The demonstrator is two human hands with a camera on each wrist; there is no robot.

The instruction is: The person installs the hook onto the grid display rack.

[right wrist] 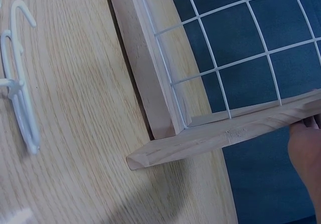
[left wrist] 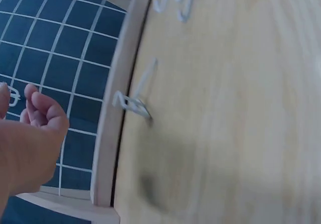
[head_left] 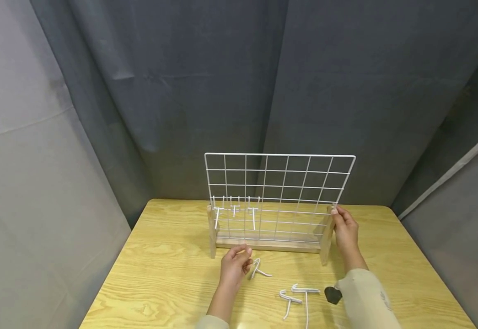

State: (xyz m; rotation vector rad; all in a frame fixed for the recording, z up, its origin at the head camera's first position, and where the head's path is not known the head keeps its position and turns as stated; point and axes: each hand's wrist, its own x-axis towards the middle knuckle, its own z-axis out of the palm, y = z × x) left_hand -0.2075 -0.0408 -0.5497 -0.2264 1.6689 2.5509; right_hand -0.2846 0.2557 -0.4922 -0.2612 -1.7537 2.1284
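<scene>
A white wire grid (head_left: 280, 183) stands upright in a wooden base (head_left: 267, 244) with two side posts. My right hand (head_left: 347, 230) grips the upper part of the right wooden post (head_left: 326, 240), thumb on the near side. Three white double-pronged hooks hang on the grid's left half, one of them a long hook (head_left: 254, 219). My left hand (head_left: 233, 267) is in front of the base, fingers loosely curled and holding nothing. Just right of it, a loose white hook (head_left: 259, 268) lies on the table; it also shows in the left wrist view.
Two more white hooks, a shorter hook (head_left: 290, 300) and a longer hook (head_left: 306, 297), lie nearer the front of the wood-grain table (head_left: 160, 274). A small dark piece (head_left: 332, 295) is beside the right cuff. Grey curtains (head_left: 189, 100) surround the table.
</scene>
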